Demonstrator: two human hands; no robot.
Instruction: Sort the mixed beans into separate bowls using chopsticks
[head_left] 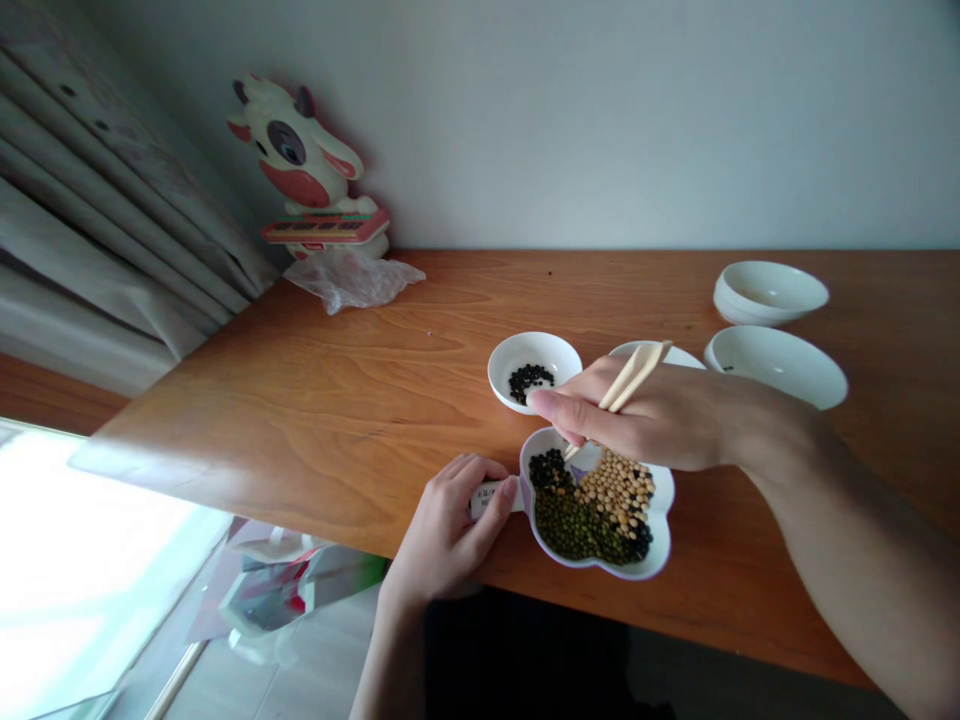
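Observation:
My left hand (459, 515) is closed round the short handle of a white, lobed dish (660, 548) with a lilac rim. Inside the dish lie green beans (574, 525), tan beans (616, 480) and black beans (550, 468), partly mixed where they meet. Wooden chopsticks (634, 375) are gripped in my right hand (637, 410) above the dish, their tips down near the black beans. Whether a bean is between the tips I cannot tell. Just beyond, a small white bowl (504, 372) holds some black beans. My right hand partly hides another white bowl (679, 355) behind it.
Two more white bowls (772, 290) stand at the right of the wooden table (360, 400), the nearer one with small dark specks. A cow-shaped toy keyboard (315, 190) and a crumpled clear plastic bag (356, 283) sit at the back left. Bags (292, 585) are below the table's left edge.

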